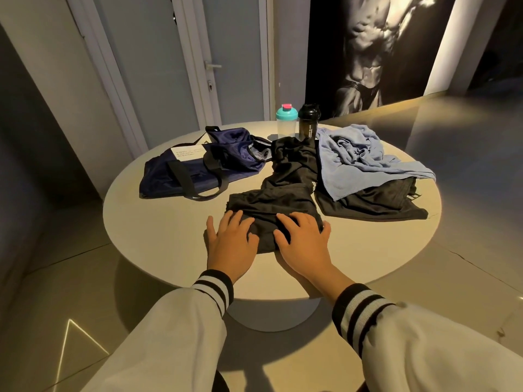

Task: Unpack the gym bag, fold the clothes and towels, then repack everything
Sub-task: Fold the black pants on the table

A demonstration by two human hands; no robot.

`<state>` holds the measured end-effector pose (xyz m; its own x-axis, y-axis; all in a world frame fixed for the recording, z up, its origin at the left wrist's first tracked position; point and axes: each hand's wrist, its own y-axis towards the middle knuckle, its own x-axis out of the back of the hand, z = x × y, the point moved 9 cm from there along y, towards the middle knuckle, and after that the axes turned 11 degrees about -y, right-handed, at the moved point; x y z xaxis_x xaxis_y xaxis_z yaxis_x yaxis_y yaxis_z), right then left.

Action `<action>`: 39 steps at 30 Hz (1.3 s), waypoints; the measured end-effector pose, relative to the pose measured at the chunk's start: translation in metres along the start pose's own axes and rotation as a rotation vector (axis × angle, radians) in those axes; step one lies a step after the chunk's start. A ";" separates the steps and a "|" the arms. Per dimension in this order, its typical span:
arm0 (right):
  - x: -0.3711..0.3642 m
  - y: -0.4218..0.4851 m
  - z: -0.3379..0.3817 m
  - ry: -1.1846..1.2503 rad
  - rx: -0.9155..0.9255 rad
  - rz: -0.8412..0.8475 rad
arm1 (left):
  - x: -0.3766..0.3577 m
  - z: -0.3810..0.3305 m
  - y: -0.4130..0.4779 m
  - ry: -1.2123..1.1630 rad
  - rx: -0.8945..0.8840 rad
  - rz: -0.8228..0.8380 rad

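**Pressing down, nothing gripped**

Our left hand (230, 244) and right hand (304, 240) lie flat, fingers straight and spread, on the long black synthetic garment (283, 190); beyond the left fingertips sits the navy fabric gym bag (198, 168); beyond the right, the crumpled pale-blue towel (356, 159); all on the round beige table (158, 222).

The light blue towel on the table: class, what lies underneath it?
A black garment sticks out from under the near edge of the light blue towel. How far it runs beneath, and anything else there, is covered.
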<state>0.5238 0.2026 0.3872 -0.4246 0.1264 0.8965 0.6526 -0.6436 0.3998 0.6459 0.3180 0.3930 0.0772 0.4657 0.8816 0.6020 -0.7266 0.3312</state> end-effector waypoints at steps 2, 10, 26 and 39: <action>0.001 0.000 0.005 -0.010 0.040 0.003 | 0.005 0.003 0.000 0.031 0.021 -0.034; 0.011 -0.008 0.017 0.175 0.171 0.013 | -0.003 -0.008 -0.004 -0.129 -0.074 0.059; 0.006 0.003 -0.002 0.229 0.082 -0.101 | -0.012 -0.010 -0.003 -0.136 -0.133 0.182; 0.014 -0.005 0.003 0.347 0.162 -0.022 | 0.020 -0.019 0.021 -0.008 0.020 0.189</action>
<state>0.5168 0.2095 0.3981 -0.6088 -0.1415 0.7806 0.7196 -0.5128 0.4683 0.6450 0.3020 0.4237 0.1968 0.3261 0.9246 0.5921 -0.7912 0.1531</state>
